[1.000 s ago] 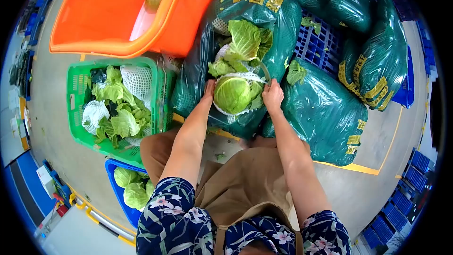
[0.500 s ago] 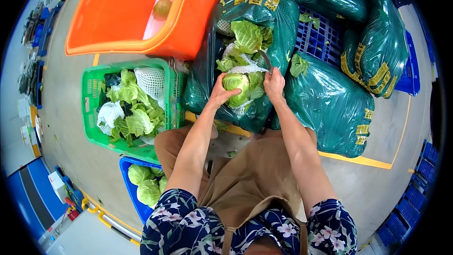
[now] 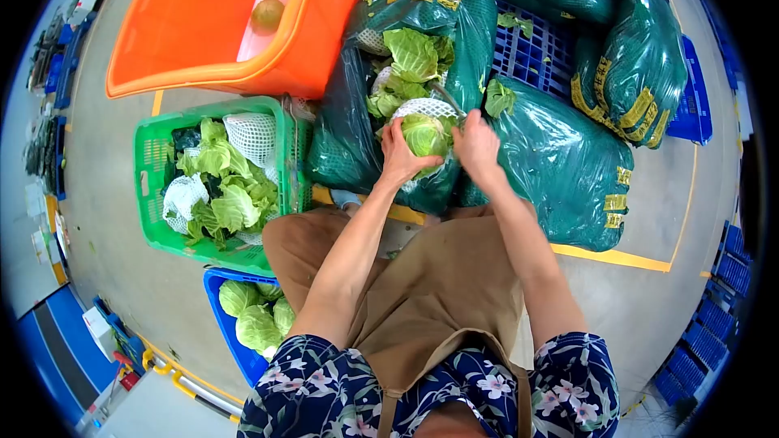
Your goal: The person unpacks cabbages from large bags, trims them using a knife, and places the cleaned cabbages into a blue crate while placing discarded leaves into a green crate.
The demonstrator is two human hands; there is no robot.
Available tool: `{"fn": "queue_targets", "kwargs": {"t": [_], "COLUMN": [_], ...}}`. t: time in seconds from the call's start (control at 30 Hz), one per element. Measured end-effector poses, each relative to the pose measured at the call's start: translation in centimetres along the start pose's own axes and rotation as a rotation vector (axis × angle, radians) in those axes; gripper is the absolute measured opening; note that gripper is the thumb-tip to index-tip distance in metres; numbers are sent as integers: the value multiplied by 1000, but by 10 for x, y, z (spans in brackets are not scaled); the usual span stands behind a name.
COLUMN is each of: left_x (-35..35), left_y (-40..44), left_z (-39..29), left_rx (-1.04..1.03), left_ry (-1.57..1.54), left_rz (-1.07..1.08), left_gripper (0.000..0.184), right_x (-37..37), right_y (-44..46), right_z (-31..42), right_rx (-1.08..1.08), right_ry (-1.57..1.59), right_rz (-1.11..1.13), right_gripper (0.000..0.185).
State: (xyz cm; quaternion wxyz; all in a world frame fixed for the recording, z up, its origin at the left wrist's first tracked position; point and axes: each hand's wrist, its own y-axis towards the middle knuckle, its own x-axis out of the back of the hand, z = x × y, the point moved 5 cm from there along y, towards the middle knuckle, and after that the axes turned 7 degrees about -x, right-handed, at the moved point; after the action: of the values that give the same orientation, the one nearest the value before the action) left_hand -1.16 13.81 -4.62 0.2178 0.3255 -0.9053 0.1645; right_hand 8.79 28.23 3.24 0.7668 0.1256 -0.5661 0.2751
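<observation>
A pale green cabbage [image 3: 425,135] rests on the opened dark green bag [image 3: 347,146], with a white foam net [image 3: 428,107] behind it. My left hand [image 3: 399,152] grips the cabbage from its left side, thumb across the front. At the cabbage's right side, my right hand [image 3: 477,144] is closed round a curved knife [image 3: 446,97], whose blade points up and left over the net. Loose outer leaves [image 3: 411,55] lie on the bag just beyond the cabbage.
A green crate [image 3: 146,186] of leaves and foam nets stands at left, a blue crate [image 3: 217,280] of cabbages below it. Behind is an orange bin [image 3: 195,73]. More filled green bags [image 3: 560,166] lie at right, by a blue pallet [image 3: 531,57].
The net has come off the cabbage's front and now sits behind it. My left hand has moved from beside the cabbage onto it. The knife stays in my right hand.
</observation>
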Motion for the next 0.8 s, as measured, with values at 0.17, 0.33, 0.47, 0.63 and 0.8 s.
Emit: {"fn": "queue_targets", "kwargs": {"t": [0.17, 0.33, 0.47, 0.63, 0.8], "left_x": [-5, -9, -15, -10, -21], "left_y": [1, 5, 11, 23, -12], "left_z": [-13, -32, -52, -50, -37], "left_rx": [39, 194, 317, 271, 48], "left_ry": [82, 152, 243, 274, 374], "left_rz": [-3, 16, 72, 126, 48], "left_gripper": [126, 119, 116, 115, 111], "right_x": [-43, -57, -58, -49, -107], "right_y": [-42, -34, -15, -31, 5], "right_z": [-10, -16, -28, -36, -62], "right_rx": [72, 65, 21, -24, -64], "right_ry": [-180, -289, -285, -206, -261], "right_rz": [73, 88, 163, 269, 388], "right_gripper": [18, 8, 9, 10, 15]}}
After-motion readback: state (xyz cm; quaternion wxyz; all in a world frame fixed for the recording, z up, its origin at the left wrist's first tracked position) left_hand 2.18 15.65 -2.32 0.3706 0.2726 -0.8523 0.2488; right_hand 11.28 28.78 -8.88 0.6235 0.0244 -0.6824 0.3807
